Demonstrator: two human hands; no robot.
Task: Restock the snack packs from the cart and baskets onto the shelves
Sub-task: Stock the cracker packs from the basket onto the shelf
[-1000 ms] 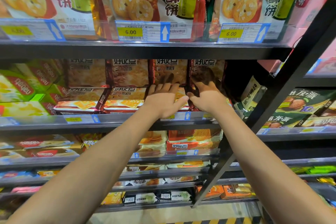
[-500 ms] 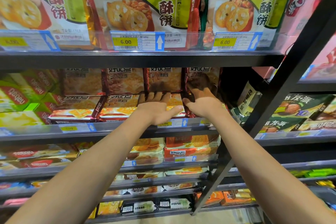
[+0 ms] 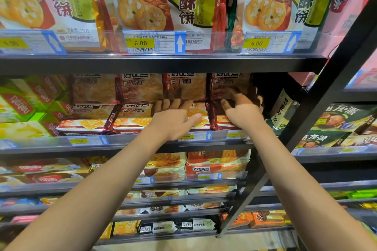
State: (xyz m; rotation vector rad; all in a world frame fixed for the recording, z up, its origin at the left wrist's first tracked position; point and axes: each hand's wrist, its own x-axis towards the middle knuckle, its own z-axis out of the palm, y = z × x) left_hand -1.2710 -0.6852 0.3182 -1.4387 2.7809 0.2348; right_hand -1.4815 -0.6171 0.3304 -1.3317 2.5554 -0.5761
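Dark red biscuit packs fill the second shelf point(image 3: 122, 144): several stand upright at the back point(image 3: 140, 87) and others lie flat in front. My left hand point(image 3: 173, 122) rests with straight fingers on a flat pack point(image 3: 199, 112), thumb stretched to the right. My right hand point(image 3: 243, 113) reaches deeper in, and its spread fingers touch the lower edge of the rightmost upright pack point(image 3: 230, 85). Neither hand grips anything. A dark gap shows just right of that pack.
Large cookie bags point(image 3: 163, 6) stand on the shelf above, behind 6.00 price tags point(image 3: 140, 43). Green boxes point(image 3: 24, 104) sit to the left. A slanted black post point(image 3: 318, 120) divides off the neighbouring rack with dark green packs point(image 3: 336, 116). Lower shelves hold more packs point(image 3: 216, 167).
My hands, which met thumb to thumb, have drawn apart. The right hand has slid right and deeper toward the end pack, and the left has settled lower on the flat pack.
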